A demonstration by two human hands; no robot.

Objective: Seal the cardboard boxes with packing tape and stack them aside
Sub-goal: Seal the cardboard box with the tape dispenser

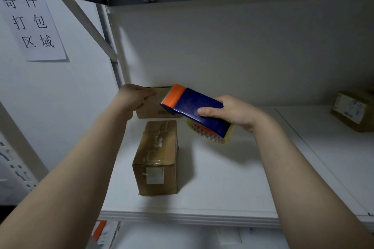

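Gripping the blue-and-orange tape dispenser (194, 108) by its body, the right hand (234, 114) holds it tilted above the white shelf (222, 178), the tape roll (210, 136) showing underneath. The left hand (132, 97) pinches the clear tape end (156, 100) beside the toothed blade, in front of the back box (149, 111) against the wall. A taped box (157, 157) lies nearer, and a third box (356, 111) sits far right.

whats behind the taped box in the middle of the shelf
A second cardboard box stands behind it by the back wall. The left hand and the tape dispenser cover its top, so its seal cannot be seen.
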